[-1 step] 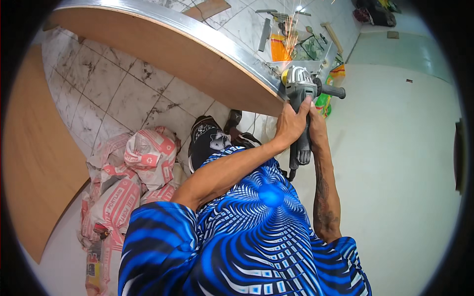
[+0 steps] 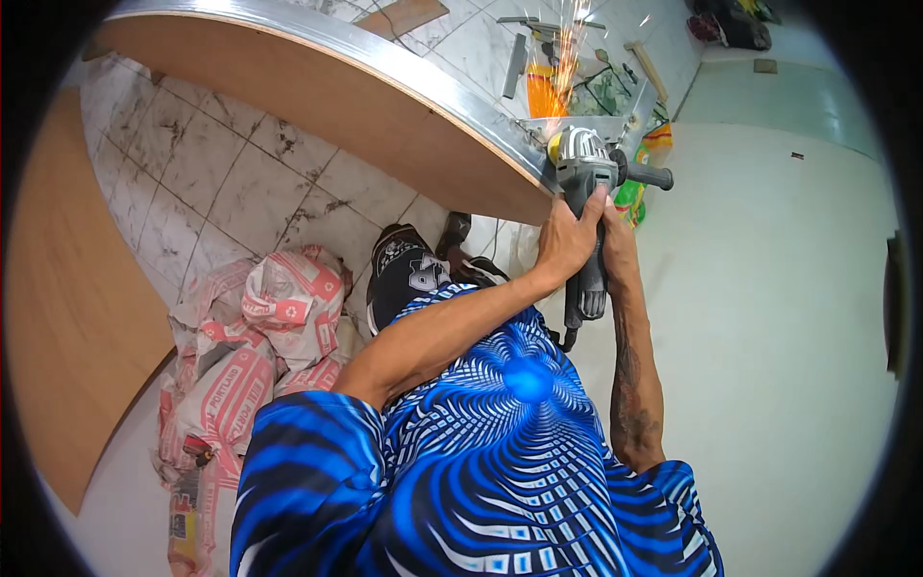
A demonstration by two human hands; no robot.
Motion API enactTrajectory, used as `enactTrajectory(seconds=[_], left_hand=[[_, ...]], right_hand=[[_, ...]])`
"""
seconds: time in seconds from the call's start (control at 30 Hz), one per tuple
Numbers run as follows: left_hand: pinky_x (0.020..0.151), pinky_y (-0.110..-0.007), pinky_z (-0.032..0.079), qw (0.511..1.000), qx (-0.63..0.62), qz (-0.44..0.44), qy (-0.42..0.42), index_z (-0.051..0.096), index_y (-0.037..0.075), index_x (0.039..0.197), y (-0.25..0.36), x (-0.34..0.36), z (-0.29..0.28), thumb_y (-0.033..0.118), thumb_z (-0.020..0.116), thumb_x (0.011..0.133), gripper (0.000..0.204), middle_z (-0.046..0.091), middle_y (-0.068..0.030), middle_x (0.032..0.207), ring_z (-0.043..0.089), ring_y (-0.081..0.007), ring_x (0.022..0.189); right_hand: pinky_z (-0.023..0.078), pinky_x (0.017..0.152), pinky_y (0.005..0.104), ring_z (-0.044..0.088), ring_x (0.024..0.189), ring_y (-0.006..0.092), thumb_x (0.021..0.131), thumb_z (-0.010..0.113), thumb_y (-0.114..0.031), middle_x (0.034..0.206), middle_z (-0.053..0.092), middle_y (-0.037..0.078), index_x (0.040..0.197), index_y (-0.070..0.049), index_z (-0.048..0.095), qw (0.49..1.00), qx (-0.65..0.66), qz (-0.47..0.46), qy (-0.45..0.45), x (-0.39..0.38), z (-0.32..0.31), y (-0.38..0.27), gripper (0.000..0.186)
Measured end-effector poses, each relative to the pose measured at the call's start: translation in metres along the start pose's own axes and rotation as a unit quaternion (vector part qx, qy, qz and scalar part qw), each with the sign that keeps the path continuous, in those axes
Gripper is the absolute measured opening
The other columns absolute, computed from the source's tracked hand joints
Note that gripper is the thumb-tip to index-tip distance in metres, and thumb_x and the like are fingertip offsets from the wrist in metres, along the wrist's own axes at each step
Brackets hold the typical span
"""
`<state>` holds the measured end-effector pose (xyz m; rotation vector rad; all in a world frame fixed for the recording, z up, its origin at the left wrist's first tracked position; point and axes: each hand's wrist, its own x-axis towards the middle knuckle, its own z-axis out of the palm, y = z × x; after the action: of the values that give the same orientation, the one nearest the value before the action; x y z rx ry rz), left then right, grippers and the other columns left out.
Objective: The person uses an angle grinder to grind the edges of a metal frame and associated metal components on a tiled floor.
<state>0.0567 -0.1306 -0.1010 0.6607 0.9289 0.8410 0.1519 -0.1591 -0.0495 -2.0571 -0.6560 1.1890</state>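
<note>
An angle grinder (image 2: 586, 163) with a grey body, silver head and yellow disc is held in both my hands at the end of a curved panel (image 2: 356, 115) of light wood with a silver metal strip along its top. My left hand (image 2: 569, 240) grips the grinder's body from the left, thumb along it. My right hand (image 2: 620, 245) is closed round its other side, partly hidden by the tool. A plume of orange sparks (image 2: 567, 67) flies upward from the disc, beside a small metal bracket (image 2: 630, 125) at the panel's end.
A curved wooden sheet (image 2: 77, 288) stands at the left beside crumpled red-and-white paper sacks (image 2: 293, 293). Beyond the grinder, metal offcuts (image 2: 514, 67), wood scraps and coloured bags lie on marble-look tiles (image 2: 212, 168). A pale wall or board (image 2: 769, 317) fills the right side. Dark bundles (image 2: 731, 29) lie top right.
The spray of sparks has changed shape and looks a little denser and taller. My hands and the grinder have hardly moved.
</note>
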Motion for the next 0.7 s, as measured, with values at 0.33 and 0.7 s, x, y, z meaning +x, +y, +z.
enactTrajectory(seconds=[0.33,0.7], left_hand=[[0.091,-0.046,0.046,1.000,-0.018,-0.006,-0.018,0.054,-0.013,0.116,0.003,0.003,-0.005,0.056,0.056,0.094,0.073,0.063,-0.0349,0.106,0.062,-0.0457,0.104],[0.088,-0.046,0.047,0.999,-0.002,0.043,0.021,0.058,-0.012,0.111,-0.004,0.003,0.003,0.057,0.053,0.095,0.071,0.065,-0.0330,0.100,0.063,-0.0440,0.100]], right_hand=[[0.045,0.086,0.0256,0.055,0.098,0.0098,0.105,0.045,-0.040,0.110,0.064,0.005,0.119,0.005,0.062,0.998,-0.057,0.004,0.012,0.001,0.003,-0.006,0.050],[0.045,0.084,0.0262,0.056,0.095,0.0101,0.105,0.044,-0.040,0.106,0.064,0.004,0.114,0.004,0.064,0.999,-0.044,0.019,0.014,0.001,-0.003,-0.002,0.049]])
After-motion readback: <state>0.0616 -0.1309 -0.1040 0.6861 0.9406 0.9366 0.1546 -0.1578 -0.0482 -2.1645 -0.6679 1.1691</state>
